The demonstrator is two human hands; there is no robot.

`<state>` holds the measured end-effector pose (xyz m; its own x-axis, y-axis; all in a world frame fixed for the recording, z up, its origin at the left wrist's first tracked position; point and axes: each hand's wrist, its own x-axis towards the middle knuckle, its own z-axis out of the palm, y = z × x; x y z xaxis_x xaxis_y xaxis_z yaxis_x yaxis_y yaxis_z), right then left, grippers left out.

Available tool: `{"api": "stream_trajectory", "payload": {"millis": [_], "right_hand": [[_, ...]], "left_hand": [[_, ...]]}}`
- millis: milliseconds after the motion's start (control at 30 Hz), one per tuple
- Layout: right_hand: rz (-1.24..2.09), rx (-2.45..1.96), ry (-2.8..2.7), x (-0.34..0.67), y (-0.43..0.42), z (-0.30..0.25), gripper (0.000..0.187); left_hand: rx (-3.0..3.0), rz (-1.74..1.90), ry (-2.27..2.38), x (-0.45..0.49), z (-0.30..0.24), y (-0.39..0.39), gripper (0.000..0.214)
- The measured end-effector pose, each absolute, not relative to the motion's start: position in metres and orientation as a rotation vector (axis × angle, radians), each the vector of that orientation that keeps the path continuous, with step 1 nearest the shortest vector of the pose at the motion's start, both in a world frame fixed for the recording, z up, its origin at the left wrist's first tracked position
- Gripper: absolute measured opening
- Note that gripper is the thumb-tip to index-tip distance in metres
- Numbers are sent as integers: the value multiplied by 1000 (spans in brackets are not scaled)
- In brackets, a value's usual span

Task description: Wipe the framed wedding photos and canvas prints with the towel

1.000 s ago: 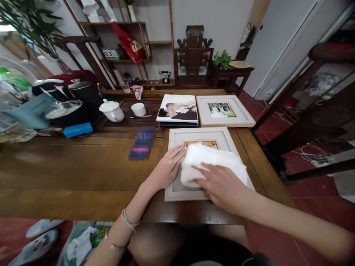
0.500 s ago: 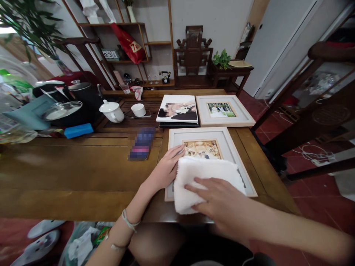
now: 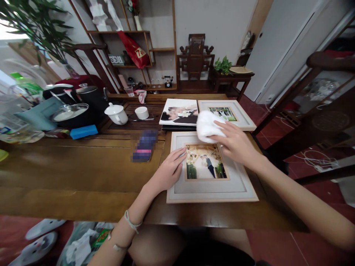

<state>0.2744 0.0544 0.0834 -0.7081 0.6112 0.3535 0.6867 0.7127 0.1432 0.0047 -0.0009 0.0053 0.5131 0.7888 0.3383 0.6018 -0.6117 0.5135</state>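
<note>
A picture frame [image 3: 212, 190] with a pale wood edge and a wedding photo in its middle lies flat on the wooden table [image 3: 91, 173]. My left hand [image 3: 169, 170] rests on the frame's left side, its fingers stretched out to the edge of the photo. In my right hand [image 3: 234, 140] is a bunched white cloth [image 3: 208, 125], over the frame's top edge. The cloth hides part of that edge and the lower left corner of a second framed picture [image 3: 241, 111] behind. To its left, a photo book [image 3: 179, 112] lies on something dark.
A pixelated dark blue thing [image 3: 144, 146] lies left of the frame. Further left are a white cup [image 3: 141, 112], a lidded white teapot [image 3: 116, 113], a blue block [image 3: 84, 132] and a glass-lidded pot [image 3: 70, 112]. A dark wooden chair [image 3: 318, 122] stands at the right.
My right hand has carried the cloth up and away from the frame's lower half to its top edge, uncovering the photo. My left hand stays on the frame's left side.
</note>
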Motion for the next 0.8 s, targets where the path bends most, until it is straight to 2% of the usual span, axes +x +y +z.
{"api": "stream_trajectory", "payload": {"millis": [200,500,800], "right_hand": [[-295,-626,-2887,204,73,53,52],[-262,-747,-2946,229,72,46,50],[-482,-981,-2907,297,63,47,56]], "left_hand": [[2444,819,1161,6,7,-1,44],[2443,785,1170,5,5,-1,42],[2431,784,1150,4,4,-1,44]]}}
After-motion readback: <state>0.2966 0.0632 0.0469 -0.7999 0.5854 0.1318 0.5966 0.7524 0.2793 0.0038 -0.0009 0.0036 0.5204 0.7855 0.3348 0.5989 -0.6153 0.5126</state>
